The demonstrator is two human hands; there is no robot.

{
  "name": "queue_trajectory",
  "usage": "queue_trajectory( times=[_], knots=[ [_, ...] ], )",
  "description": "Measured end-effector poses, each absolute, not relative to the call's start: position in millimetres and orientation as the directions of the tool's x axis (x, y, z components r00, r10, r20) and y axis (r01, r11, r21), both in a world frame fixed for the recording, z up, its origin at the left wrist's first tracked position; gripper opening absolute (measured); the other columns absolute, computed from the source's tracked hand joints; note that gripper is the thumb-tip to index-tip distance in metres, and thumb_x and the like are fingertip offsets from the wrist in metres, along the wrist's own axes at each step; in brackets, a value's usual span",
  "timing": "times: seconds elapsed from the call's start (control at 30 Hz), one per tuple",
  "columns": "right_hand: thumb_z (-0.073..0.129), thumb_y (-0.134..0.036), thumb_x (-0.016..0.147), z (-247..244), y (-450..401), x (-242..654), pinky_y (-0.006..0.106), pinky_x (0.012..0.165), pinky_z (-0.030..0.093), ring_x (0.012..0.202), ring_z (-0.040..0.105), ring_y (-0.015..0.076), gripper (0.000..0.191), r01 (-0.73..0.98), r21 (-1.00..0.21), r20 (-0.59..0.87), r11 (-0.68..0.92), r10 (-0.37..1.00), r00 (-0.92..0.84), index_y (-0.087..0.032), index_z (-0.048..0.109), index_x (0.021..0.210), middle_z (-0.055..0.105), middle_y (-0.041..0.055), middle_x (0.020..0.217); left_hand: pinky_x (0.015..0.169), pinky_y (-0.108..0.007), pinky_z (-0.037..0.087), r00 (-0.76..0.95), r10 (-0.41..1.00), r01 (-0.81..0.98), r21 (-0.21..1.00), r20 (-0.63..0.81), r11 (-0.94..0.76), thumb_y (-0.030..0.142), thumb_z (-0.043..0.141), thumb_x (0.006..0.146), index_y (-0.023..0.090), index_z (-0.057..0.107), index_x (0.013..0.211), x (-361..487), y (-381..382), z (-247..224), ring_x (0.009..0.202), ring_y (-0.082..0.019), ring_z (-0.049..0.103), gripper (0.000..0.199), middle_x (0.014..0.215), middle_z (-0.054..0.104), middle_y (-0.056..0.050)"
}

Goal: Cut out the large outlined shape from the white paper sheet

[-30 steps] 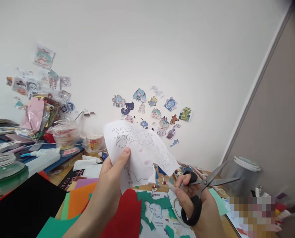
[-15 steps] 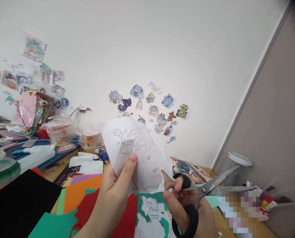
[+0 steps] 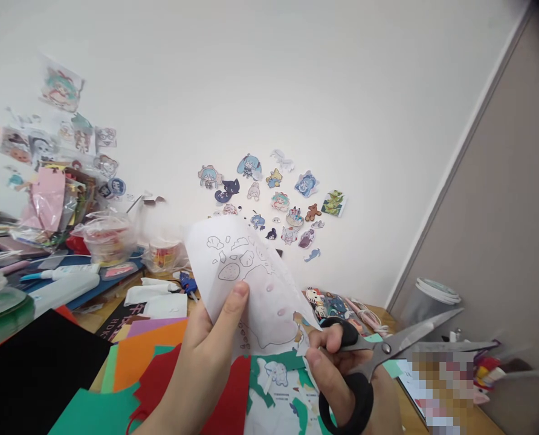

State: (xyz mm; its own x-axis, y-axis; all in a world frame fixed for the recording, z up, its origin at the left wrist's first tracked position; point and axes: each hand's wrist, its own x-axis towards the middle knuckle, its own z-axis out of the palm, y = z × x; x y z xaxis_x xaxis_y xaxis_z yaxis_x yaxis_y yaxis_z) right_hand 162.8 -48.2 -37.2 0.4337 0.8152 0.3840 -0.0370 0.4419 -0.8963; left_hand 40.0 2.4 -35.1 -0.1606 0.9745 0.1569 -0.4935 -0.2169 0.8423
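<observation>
My left hand pinches a white sheet of paper between thumb and fingers and holds it up over the table. Black outlines are printed on the paper: a large rounded figure, small leaf-like shapes and a dotted oval. The lower right edge is cut, with a gap along the figure's outline. My right hand has its fingers through the black handles of a pair of scissors. Their blades stand apart and point right, away from the paper. Thumb and fingertips of this hand are at the paper's cut edge.
Coloured sheets and a black sheet lie at the left front. Below the hands are green scraps and a printed sheet. A green jar stands left, a grey bin right. Cut-out stickers cover the wall behind.
My right hand and the scissors have shifted slightly right. The paper's right side has folded down, so more wall stickers show behind it. My left hand has barely moved.
</observation>
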Motion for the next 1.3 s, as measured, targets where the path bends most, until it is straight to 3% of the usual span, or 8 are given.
queue_trajectory(
  times=[0.17, 0.4, 0.6, 0.77, 0.93, 1.03, 1.17, 1.3],
  knots=[
    [0.064, -0.024, 0.061, -36, -47, 166, 0.013, 0.042, 0.023, 0.043, 0.033, 0.0014, 0.024, -0.025, -0.866, 0.442, 0.499, 0.788, 0.428, -0.020, 0.041, 0.067, 0.045, -0.0081, 0.056, 0.064, -0.020, 0.056, -0.155, 0.988, -0.585, 0.804, 0.020, -0.108, 0.045, 0.072, 0.061, 0.033, 0.057, 0.106, 39, 0, -29, 0.101, -0.020, 0.056, 0.048, 0.105, 0.063, 0.004],
    [0.065, -0.025, 0.059, -45, -41, 173, 0.014, 0.044, 0.029, 0.046, 0.035, 0.0028, 0.025, 0.005, -0.902, 0.395, 0.431, 0.821, 0.413, -0.021, 0.043, 0.071, 0.046, -0.0070, 0.059, 0.052, -0.015, 0.054, -0.210, 0.969, -0.694, 0.718, -0.126, -0.057, 0.027, 0.069, 0.069, 0.030, 0.060, 0.101, 41, -2, -15, 0.097, -0.018, 0.059, 0.034, 0.107, 0.063, 0.003],
    [0.064, -0.046, 0.068, -47, -43, 180, 0.020, 0.043, 0.027, 0.043, 0.034, 0.0048, 0.034, 0.002, -0.916, 0.389, 0.402, 0.884, 0.260, -0.022, 0.042, 0.074, 0.048, -0.0050, 0.062, 0.056, -0.016, 0.055, -0.207, 0.978, -0.734, 0.666, -0.030, -0.135, 0.032, 0.073, 0.064, 0.029, 0.060, 0.102, 40, 4, -24, 0.094, -0.019, 0.061, 0.040, 0.100, 0.066, 0.002],
    [0.061, -0.071, 0.052, -50, -46, 181, 0.023, 0.047, 0.028, 0.050, 0.042, 0.0099, 0.058, -0.066, -0.966, 0.256, 0.249, 0.953, -0.159, -0.019, 0.050, 0.075, 0.053, 0.0011, 0.061, 0.068, -0.008, 0.051, -0.341, 0.930, -0.723, 0.595, 0.134, -0.351, 0.025, 0.063, 0.077, 0.029, 0.059, 0.106, 44, 2, -18, 0.104, -0.013, 0.056, 0.030, 0.106, 0.063, 0.003],
    [0.058, -0.066, 0.061, -50, -45, 183, 0.027, 0.060, 0.038, 0.063, 0.051, 0.0147, 0.048, -0.033, -0.989, 0.146, 0.144, 0.927, -0.347, -0.020, 0.053, 0.072, 0.055, 0.0025, 0.068, 0.073, -0.006, 0.049, -0.427, 0.896, -0.723, 0.549, 0.124, -0.420, 0.026, 0.061, 0.078, 0.031, 0.059, 0.104, 46, 1, -14, 0.110, -0.011, 0.050, 0.026, 0.111, 0.060, 0.007],
    [0.059, -0.064, 0.063, -46, -45, 184, 0.024, 0.053, 0.035, 0.056, 0.046, 0.0119, 0.045, 0.030, -0.993, 0.083, 0.110, 0.880, -0.468, -0.020, 0.053, 0.070, 0.053, 0.0015, 0.061, 0.070, -0.010, 0.050, -0.390, 0.915, -0.685, 0.631, 0.105, -0.364, 0.031, 0.061, 0.077, 0.029, 0.059, 0.097, 45, 1, -20, 0.111, -0.013, 0.050, 0.020, 0.108, 0.061, 0.004],
    [0.056, -0.070, 0.059, -42, -48, 183, 0.023, 0.050, 0.029, 0.051, 0.038, 0.0093, 0.053, -0.005, -0.995, 0.097, 0.104, 0.914, -0.394, -0.020, 0.051, 0.072, 0.046, -0.0016, 0.058, 0.064, -0.021, 0.051, -0.314, 0.947, -0.595, 0.763, 0.067, -0.251, 0.040, 0.067, 0.070, 0.020, 0.059, 0.081, 46, 2, -31, 0.102, -0.024, 0.054, 0.025, 0.090, 0.063, -0.003],
    [0.046, -0.077, 0.060, -39, -50, 186, 0.023, 0.048, 0.024, 0.048, 0.031, 0.0083, 0.060, 0.041, -0.988, 0.123, 0.149, 0.918, -0.376, -0.019, 0.049, 0.075, 0.043, -0.0025, 0.058, 0.068, -0.022, 0.050, -0.195, 0.964, -0.606, 0.750, 0.183, -0.265, 0.038, 0.064, 0.073, 0.021, 0.057, 0.099, 50, 4, -34, 0.103, -0.023, 0.053, 0.032, 0.098, 0.062, -0.003]
  ],
)
